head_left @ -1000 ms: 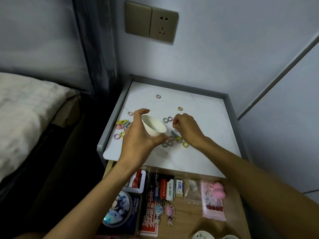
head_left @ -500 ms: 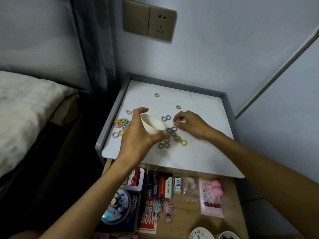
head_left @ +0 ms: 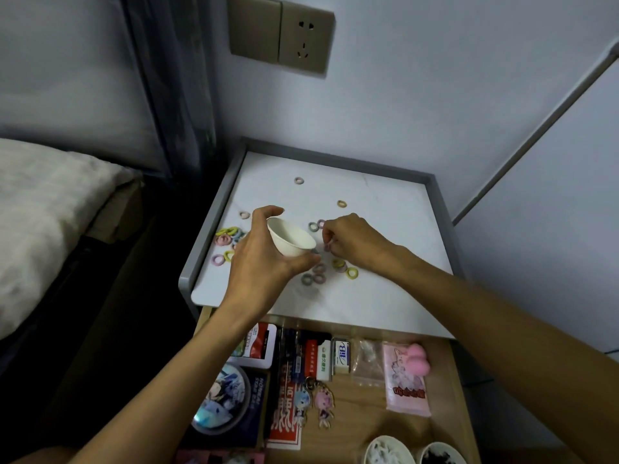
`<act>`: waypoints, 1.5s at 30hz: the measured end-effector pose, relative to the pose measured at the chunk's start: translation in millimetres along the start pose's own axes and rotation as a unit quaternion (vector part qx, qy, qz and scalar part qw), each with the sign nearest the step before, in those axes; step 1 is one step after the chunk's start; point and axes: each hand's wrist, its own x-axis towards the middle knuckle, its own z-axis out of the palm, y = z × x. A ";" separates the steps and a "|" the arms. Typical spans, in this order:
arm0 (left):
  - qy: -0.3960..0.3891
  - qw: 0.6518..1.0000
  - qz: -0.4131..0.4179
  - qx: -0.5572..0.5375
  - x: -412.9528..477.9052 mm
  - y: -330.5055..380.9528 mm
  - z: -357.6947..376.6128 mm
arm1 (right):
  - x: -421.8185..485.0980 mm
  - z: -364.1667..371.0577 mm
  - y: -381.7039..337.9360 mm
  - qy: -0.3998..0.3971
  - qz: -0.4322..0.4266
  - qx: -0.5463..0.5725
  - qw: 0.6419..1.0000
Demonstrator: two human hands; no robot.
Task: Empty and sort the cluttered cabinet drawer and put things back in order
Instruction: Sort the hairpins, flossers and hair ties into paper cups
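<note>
Since half a second earlier, the left hand (head_left: 264, 259) had kept the paper cup (head_left: 290, 238) in much the same place above the cabinet top (head_left: 385, 229), while the right hand (head_left: 355, 242) had drawn back from the scattered hair ties (head_left: 318, 274) to just beside the cup's rim. The ties on the top lay as before.

At the far left a pale, nubbly bed cover (head_left: 43, 212) showed. The cabinet top was a smooth white slab with faint marbling, edged by a raised grey rim (head_left: 214, 216). The hair ties were small soft loops in pink, yellow, green and mauve: one bunch (head_left: 227, 234) at the left edge, another under the hands. The cup was white, matte and tapered, tilted with its mouth to the right. Below, the open wooden drawer (head_left: 368, 396) held a round printed tin (head_left: 222, 400), flat figure keychains (head_left: 323, 401), a boxed eraser (head_left: 341, 354) and a pink packet (head_left: 407, 386).

The left hand reached forward, thumb on the far side and fingers wrapped under the cup. The right hand was palm down, its fingertips bunched in a pinch on what looked like a pinkish hair tie (head_left: 327, 246)
</note>
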 end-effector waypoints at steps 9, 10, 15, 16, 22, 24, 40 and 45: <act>-0.015 1.000 -0.010 -0.001 -1.1 -3.5 1.5 | -24.0 -73.4 -40.6 0.069 -0.017 0.361 0.930; -0.017 1.000 -0.011 -0.002 -1.0 -2.2 1.9 | -28.9 -79.0 -51.7 0.041 -0.053 0.375 0.925; -0.030 0.999 0.005 -0.012 0.1 0.9 1.7 | -42.8 -78.1 -79.5 -0.050 -0.144 0.185 0.971; -0.028 1.000 0.007 -0.010 -0.2 0.5 0.8 | -42.3 -79.7 -78.4 -0.049 -0.145 0.182 0.971; 0.012 1.000 -0.021 -0.004 3.3 -2.9 -15.8 | 2.2 -75.5 -33.9 0.094 -0.011 0.252 0.963; 0.024 0.999 -0.031 -0.015 6.6 -4.3 -23.9 | 32.6 -56.7 -2.1 0.087 0.111 0.200 0.970; 0.054 0.998 -0.033 -0.019 25.0 -17.2 -46.5 | 141.7 -3.3 -15.6 0.089 0.119 0.213 0.966; 0.032 0.999 -0.030 -0.020 23.3 -12.7 -43.6 | 105.6 -6.8 -5.5 0.051 0.041 0.200 0.978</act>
